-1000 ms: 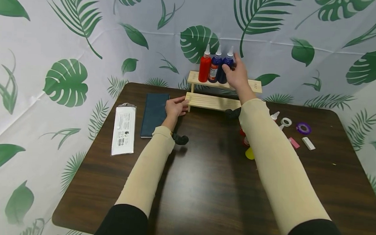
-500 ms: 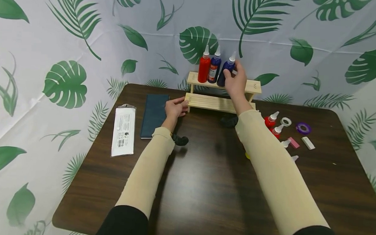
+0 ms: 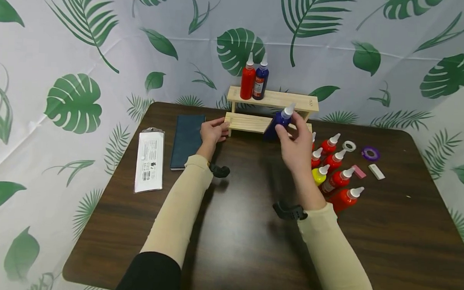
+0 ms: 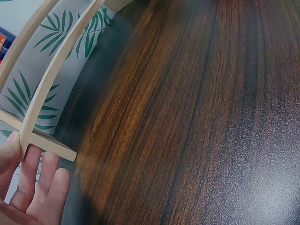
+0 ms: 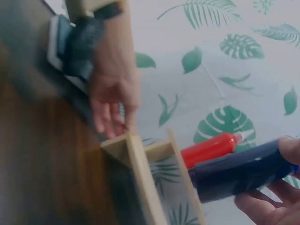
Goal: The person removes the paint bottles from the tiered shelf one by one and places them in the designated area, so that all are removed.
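Observation:
My right hand (image 3: 298, 149) grips a dark blue squeeze bottle (image 3: 277, 123) with a white nozzle, tilted and held in front of the two-tier wooden rack (image 3: 248, 122). At the left end of the lower tier, my left hand (image 3: 214, 132) pinches the board; in the left wrist view its thumb and fingers (image 4: 50, 180) lie on either side of the wood. On the upper tier stand a red bottle (image 3: 247, 82) and a blue bottle (image 3: 260, 83), side by side. The right wrist view is blurred but shows the held bottle near the red one.
Several red bottles (image 3: 337, 180) and a yellow one (image 3: 320, 176) stand right of my right forearm. Beyond are white tape (image 3: 349, 142), purple tape (image 3: 370, 150), a pink block (image 3: 358, 171) and a white block (image 3: 377, 172). A dark notebook (image 3: 187, 141) and white packet (image 3: 149, 161) lie left.
My right hand has lifted the rightmost blue bottle off the upper tier and brought it down and towards me. My left hand stays at the rack's left end.

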The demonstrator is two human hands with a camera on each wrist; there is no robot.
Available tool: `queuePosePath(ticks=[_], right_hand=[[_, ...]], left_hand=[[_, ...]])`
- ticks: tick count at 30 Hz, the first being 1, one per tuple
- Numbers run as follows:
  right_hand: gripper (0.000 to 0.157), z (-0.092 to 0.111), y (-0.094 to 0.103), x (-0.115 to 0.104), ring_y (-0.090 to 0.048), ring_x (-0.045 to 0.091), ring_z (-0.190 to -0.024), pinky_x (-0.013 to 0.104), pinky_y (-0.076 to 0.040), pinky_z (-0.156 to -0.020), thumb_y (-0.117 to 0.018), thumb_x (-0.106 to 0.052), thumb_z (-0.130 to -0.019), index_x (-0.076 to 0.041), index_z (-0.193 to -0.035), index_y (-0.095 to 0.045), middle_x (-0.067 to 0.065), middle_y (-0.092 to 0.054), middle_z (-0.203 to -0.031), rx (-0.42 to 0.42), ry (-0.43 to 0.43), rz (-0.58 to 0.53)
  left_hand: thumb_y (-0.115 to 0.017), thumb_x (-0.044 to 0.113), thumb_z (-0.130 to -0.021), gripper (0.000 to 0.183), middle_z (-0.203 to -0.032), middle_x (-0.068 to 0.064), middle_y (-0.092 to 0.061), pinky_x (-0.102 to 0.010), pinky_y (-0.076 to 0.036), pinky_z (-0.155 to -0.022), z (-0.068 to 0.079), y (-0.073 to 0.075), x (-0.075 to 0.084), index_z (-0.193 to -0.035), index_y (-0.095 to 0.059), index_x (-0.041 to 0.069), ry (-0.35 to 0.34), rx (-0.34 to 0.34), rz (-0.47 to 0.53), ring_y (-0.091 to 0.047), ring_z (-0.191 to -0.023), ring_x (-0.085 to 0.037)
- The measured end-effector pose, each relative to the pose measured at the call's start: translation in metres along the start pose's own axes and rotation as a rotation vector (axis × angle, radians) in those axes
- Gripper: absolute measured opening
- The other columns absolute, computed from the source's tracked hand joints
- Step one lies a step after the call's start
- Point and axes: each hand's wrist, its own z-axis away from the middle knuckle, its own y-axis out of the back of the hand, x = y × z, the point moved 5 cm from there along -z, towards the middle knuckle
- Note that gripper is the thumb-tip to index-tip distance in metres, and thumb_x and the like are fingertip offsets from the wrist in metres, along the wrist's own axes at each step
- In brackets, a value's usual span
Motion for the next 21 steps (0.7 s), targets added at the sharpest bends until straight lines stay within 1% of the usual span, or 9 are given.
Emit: queuePosePath(ticks=[2,4,7,9,11,13,15,17,21], right_hand=[[0.051,0.02,0.008,0.006,-0.057,0.028,-0.118,0.044,-0.047,-0.099,-0.063,-0.025,-0.093,-0.017,-0.141,-0.048,0.009,-0.053,-0.136,-0.028,-0.004,0.031],[0.052,0.041,0.017,0.013,-0.058,0.028,-0.116,0.045,-0.047,-0.099,-0.064,-0.026,-0.093,-0.018,-0.142,-0.047,0.009,-0.054,-0.134,-0.041,-0.028,0.078],[0.052,0.07,0.032,0.026,-0.058,0.027,-0.113,0.046,-0.049,-0.096,-0.065,-0.025,-0.092,-0.017,-0.141,-0.048,0.01,-0.056,-0.131,-0.024,-0.056,0.118],[0.052,0.087,0.041,0.034,-0.058,0.026,-0.114,0.04,-0.05,-0.095,-0.066,-0.023,-0.092,-0.016,-0.14,-0.049,0.009,-0.057,-0.13,0.001,-0.088,0.126],[0.052,0.102,0.049,0.043,-0.058,0.027,-0.115,0.03,-0.051,-0.092,-0.067,-0.019,-0.091,-0.013,-0.139,-0.05,0.01,-0.056,-0.131,0.041,-0.107,0.116],[0.053,0.116,0.057,0.051,-0.058,0.028,-0.116,0.019,-0.049,-0.089,-0.068,-0.015,-0.09,-0.011,-0.139,-0.05,0.011,-0.056,-0.132,0.084,-0.129,0.113],[0.052,0.126,0.064,0.059,-0.059,0.029,-0.114,0.013,-0.047,-0.086,-0.068,-0.013,-0.089,-0.008,-0.138,-0.05,0.013,-0.056,-0.131,0.133,-0.137,0.129],[0.052,0.134,0.071,0.067,-0.059,0.028,-0.114,0.015,-0.047,-0.088,-0.068,-0.013,-0.089,-0.007,-0.138,-0.051,0.013,-0.056,-0.132,0.179,-0.143,0.178],[0.052,0.144,0.084,0.078,-0.058,0.028,-0.116,0.035,-0.049,-0.093,-0.069,-0.013,-0.088,-0.007,-0.137,-0.051,0.012,-0.056,-0.132,0.261,-0.14,0.283]], left_hand=[[-0.076,0.024,-0.083,0.031,-0.093,-0.005,-0.074,-0.032,-0.059,-0.064,0.0,0.0,0.0,-0.114,-0.073,0.02,0.0,0.0,-0.001,-0.072,-0.076,-0.018],[-0.076,0.024,-0.083,0.03,-0.093,-0.005,-0.074,-0.033,-0.059,-0.065,0.0,-0.001,-0.001,-0.113,-0.073,0.02,-0.001,-0.001,0.002,-0.072,-0.077,-0.019],[-0.076,0.024,-0.083,0.03,-0.093,-0.006,-0.074,-0.033,-0.059,-0.064,-0.001,-0.001,-0.001,-0.113,-0.073,0.02,-0.01,-0.003,0.004,-0.072,-0.076,-0.019],[-0.076,0.024,-0.083,0.03,-0.093,-0.006,-0.074,-0.032,-0.059,-0.062,-0.001,-0.002,-0.001,-0.113,-0.073,0.02,-0.012,-0.003,0.0,-0.072,-0.074,-0.018],[-0.076,0.025,-0.083,0.03,-0.093,-0.005,-0.074,-0.03,-0.059,-0.06,-0.001,-0.001,-0.002,-0.113,-0.073,0.021,-0.011,-0.003,-0.004,-0.072,-0.073,-0.016],[-0.076,0.025,-0.083,0.03,-0.093,-0.005,-0.074,-0.029,-0.058,-0.059,-0.001,-0.001,-0.002,-0.113,-0.073,0.022,-0.004,-0.003,-0.005,-0.072,-0.072,-0.015],[-0.076,0.025,-0.083,0.03,-0.093,-0.005,-0.074,-0.03,-0.059,-0.06,-0.001,-0.001,-0.003,-0.113,-0.073,0.022,-0.001,-0.006,0.0,-0.072,-0.073,-0.016],[-0.076,0.024,-0.083,0.03,-0.093,-0.006,-0.074,-0.031,-0.059,-0.061,-0.002,0.0,-0.002,-0.113,-0.073,0.022,0.0,-0.008,0.004,-0.072,-0.074,-0.017],[-0.076,0.024,-0.083,0.03,-0.093,-0.006,-0.074,-0.031,-0.059,-0.061,-0.002,-0.002,-0.002,-0.113,-0.073,0.022,0.007,-0.009,0.001,-0.072,-0.075,-0.017]])
